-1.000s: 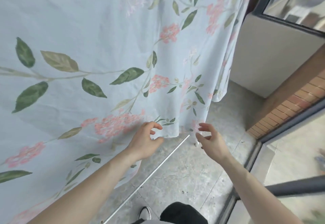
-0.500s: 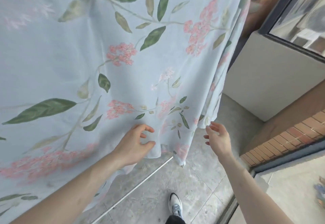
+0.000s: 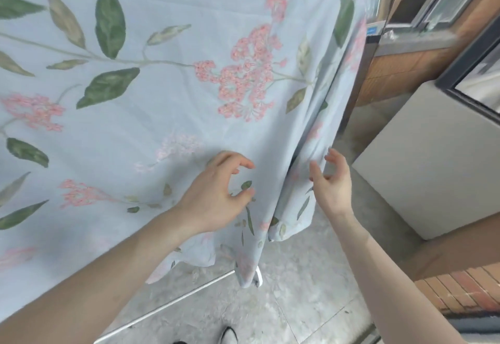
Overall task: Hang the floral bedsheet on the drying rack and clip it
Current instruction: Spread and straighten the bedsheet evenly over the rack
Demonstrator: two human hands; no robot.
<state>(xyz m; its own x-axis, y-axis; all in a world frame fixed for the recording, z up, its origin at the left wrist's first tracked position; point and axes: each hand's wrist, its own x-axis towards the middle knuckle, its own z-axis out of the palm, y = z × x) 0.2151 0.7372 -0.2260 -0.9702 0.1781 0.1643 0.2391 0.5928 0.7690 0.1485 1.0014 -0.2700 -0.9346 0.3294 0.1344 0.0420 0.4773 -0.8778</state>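
The floral bedsheet point(image 3: 167, 105), pale blue with green leaves and pink blossoms, hangs draped over the drying rack and fills the left and middle of the head view. Its right edge folds over the top and falls in pleats. My left hand point(image 3: 216, 195) hovers against the front of the sheet near its lower right part, fingers curled and apart, holding nothing. My right hand point(image 3: 331, 181) is at the sheet's hanging right edge, fingers spread and touching the fold. Only a white bottom bar of the rack point(image 3: 173, 299) shows; the rest is hidden by the sheet. No clips are visible.
A grey tiled floor point(image 3: 297, 303) lies below. To the right stand a white low wall block point(image 3: 422, 176), a brick ledge point(image 3: 465, 287) and dark window frames point(image 3: 465, 54). My shoe point(image 3: 228, 337) shows at the bottom edge.
My view has tilted up and the sheet's top right corner has come into sight. Both hands have risen from the sheet's bottom hem to higher on its right side, still open.
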